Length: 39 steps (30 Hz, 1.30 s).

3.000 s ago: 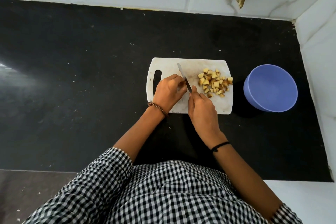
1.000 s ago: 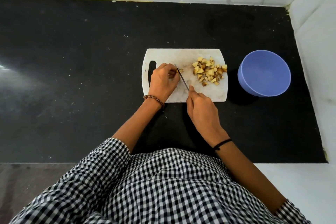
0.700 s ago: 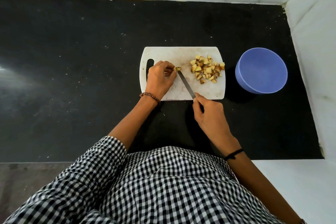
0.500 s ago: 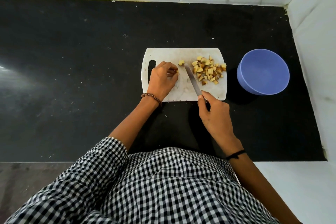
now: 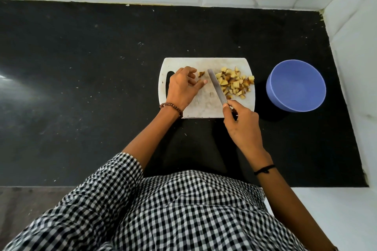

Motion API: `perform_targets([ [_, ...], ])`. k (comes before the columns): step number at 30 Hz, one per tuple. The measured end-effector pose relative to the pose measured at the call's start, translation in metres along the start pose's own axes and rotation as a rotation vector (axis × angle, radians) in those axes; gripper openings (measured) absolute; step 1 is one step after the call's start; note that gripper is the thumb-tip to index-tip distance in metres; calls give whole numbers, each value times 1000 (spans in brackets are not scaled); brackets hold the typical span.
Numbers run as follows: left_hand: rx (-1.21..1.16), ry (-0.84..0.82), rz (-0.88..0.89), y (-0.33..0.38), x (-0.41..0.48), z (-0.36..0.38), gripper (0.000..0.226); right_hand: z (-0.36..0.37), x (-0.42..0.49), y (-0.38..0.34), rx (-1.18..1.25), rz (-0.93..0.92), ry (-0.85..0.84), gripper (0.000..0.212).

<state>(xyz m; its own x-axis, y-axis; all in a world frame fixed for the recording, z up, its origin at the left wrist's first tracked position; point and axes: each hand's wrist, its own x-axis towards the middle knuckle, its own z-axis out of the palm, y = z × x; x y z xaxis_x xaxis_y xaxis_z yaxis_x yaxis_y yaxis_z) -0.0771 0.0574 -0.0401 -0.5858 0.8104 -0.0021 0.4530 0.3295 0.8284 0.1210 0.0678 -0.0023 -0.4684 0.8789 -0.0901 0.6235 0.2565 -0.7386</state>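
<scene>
I see 1 blue bowl (image 5: 295, 85) right of the cutting board (image 5: 204, 106), showing only its plain blue inside. The diced pieces (image 5: 234, 82) are heaped on the board's right half. My view has the right hand (image 5: 241, 126) wrapped round the knife (image 5: 217, 86) handle at the board's near edge, with the blade flat against the heap's left side. The left hand (image 5: 181, 87) rests loose on the board's left half, with 1 stray piece (image 5: 201, 74) just beside its fingertips. Half a second ago those fingers were curled tighter.

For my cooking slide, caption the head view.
Right hand holds a knife beside diced pieces on a white cutting board, blue bowl nearby.
</scene>
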Motion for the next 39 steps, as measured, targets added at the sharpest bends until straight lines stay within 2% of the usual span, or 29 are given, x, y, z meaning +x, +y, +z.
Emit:
perform_targets([
  [13, 137, -72, -34, 8, 27, 0, 17, 16, 26, -4, -2, -28, 5, 21],
  [22, 83, -80, -12, 5, 22, -4, 18, 27, 35, -6, 4, -80, 5, 23],
  [27, 121, -80, 16, 7, 23, -3, 17, 38, 40, -6, -71, -116, 18, 34],
  [34, 116, -87, 18, 8, 23, -4, 19, 49, 53, -12, -248, -69, -67, 49],
  [39, 67, -76, -7, 7, 20, -3, 20, 44, 46, -13, -275, -67, -77, 46],
])
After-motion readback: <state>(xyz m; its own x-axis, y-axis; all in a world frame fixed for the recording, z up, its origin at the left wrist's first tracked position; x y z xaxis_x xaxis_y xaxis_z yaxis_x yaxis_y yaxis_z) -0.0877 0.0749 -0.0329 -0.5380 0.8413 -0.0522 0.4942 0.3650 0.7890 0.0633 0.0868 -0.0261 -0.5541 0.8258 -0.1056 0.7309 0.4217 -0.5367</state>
